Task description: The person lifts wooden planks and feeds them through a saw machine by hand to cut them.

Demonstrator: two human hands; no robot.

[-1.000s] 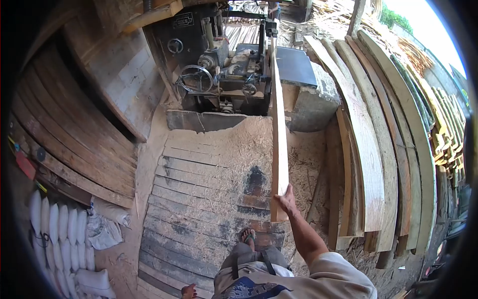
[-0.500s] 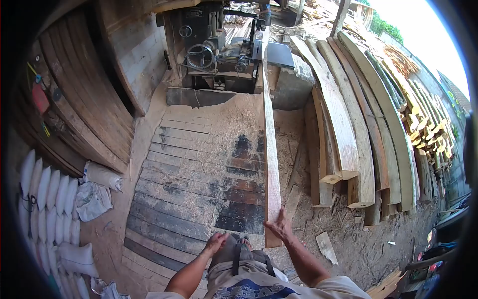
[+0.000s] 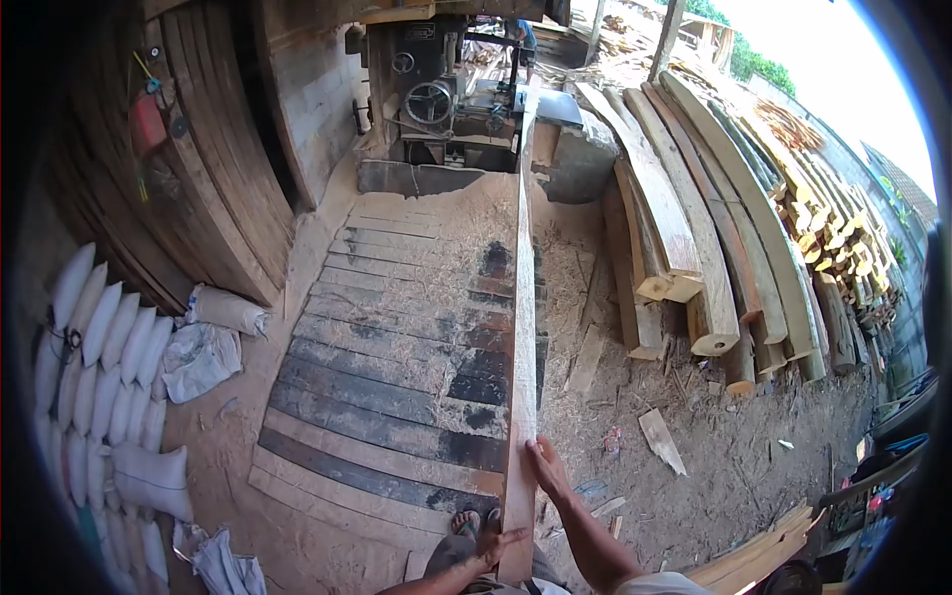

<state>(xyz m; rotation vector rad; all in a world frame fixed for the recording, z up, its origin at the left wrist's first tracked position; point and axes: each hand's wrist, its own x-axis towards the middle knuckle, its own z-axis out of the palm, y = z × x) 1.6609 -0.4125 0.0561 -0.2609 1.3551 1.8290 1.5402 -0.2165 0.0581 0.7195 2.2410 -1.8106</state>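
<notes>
A long, narrow wooden board point(image 3: 523, 297) runs from just in front of my body to the bandsaw machine point(image 3: 431, 94) at the top of the view. My right hand point(image 3: 547, 468) grips the board's right edge, its fingers partly hidden by the wood. Closer to my body, my left hand point(image 3: 499, 545) holds the board near its end from the left side, with fingers laid against its face. The board's far end lies at the machine's table point(image 3: 550, 107).
Thick timbers point(image 3: 714, 297) are stacked to the right. White sacks point(image 3: 109, 347) and leaning planks point(image 3: 213, 149) line the left. Sawdust covers the slatted floor point(image 3: 367, 397). Another person point(image 3: 526, 42) stands behind the machine. A wood offcut point(image 3: 661, 441) lies on the ground.
My left hand has come from beside my body onto the board's near end. My right hand stays on the board, now farther from its end. The view has shifted.
</notes>
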